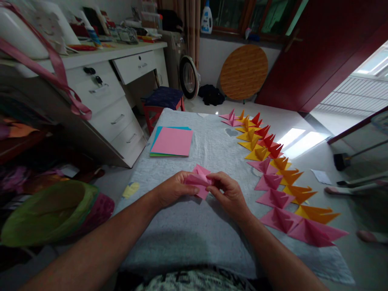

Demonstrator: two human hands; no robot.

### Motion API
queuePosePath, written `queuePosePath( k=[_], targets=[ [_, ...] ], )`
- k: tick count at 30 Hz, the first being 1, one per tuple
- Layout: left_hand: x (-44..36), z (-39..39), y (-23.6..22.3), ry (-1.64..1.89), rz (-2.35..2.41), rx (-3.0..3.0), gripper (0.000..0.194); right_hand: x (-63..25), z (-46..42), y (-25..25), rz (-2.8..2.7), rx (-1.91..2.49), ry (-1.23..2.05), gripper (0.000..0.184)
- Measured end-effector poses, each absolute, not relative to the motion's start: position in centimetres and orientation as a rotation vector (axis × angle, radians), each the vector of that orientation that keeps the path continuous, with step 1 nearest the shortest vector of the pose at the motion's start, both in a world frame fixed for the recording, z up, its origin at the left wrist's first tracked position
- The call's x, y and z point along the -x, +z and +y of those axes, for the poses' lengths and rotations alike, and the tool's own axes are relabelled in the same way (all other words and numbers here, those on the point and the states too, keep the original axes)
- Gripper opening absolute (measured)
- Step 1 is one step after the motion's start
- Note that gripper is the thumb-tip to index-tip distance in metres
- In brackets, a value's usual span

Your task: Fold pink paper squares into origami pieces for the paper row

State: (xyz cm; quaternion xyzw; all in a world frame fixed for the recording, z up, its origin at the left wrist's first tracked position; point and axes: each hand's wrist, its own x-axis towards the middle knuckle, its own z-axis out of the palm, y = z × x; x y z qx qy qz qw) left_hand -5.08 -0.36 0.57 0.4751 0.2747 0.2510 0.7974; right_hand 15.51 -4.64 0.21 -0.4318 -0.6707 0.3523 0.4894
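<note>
A partly folded sheet of pink origami paper (198, 180) is held just above the cloth-covered table, its flaps standing open between my hands. My left hand (177, 189) pinches its left side, thumb lying across the front. On the right side, my right hand (226, 192) grips an edge between thumb and fingertips. Beyond my hands lies a stack of square paper (172, 141), pink on top, with blue and green edges showing. Folded paper cranes (274, 198) in pink, yellow, orange and red stand in rows along the table's right side.
A pale blue cloth (182, 242) covers the table. Left of it are a bin with a green liner (51, 214) and a white desk with drawers (106, 101). A stool (163, 99) stands past the far left corner. A round wooden board (244, 72) leans against the wall.
</note>
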Motion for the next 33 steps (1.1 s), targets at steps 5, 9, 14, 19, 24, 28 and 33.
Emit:
queuePosePath(
  k=[5, 9, 14, 19, 24, 28, 33],
  targets=[
    [5.1, -0.4, 0.4, 0.541, 0.617, -1.024, 0.036, -15.4, -4.6, 0.4, -1.662, 1.003, 0.788, 0.024],
    [4.9, -0.5, 0.7, 0.565, 0.668, -1.075, 0.030, -15.5, -4.5, 0.6, -1.703, 0.974, 0.722, 0.024],
    [4.9, -0.5, 1.2, 0.648, 0.684, -1.123, 0.024, -15.5, -4.5, 0.7, -1.722, 0.981, 0.704, 0.022],
    [4.8, -0.4, 1.3, 0.740, 0.714, -1.129, 0.026, -15.4, -4.6, 0.8, -1.736, 0.989, 0.679, 0.018],
    [4.7, -0.4, 1.6, 0.850, 0.742, -1.370, 0.020, -15.4, -4.6, 0.8, -1.762, 0.989, 0.654, 0.014],
    [4.7, -0.7, 2.1, 0.942, 0.802, -1.642, 0.012, -15.3, -4.5, 0.6, -1.764, 0.973, 0.651, 0.014],
    [4.5, -1.2, 2.7, 1.047, 0.846, -1.838, 0.004, -15.4, -4.5, 0.6, -1.759, 0.962, 0.659, 0.012]
  ],
)
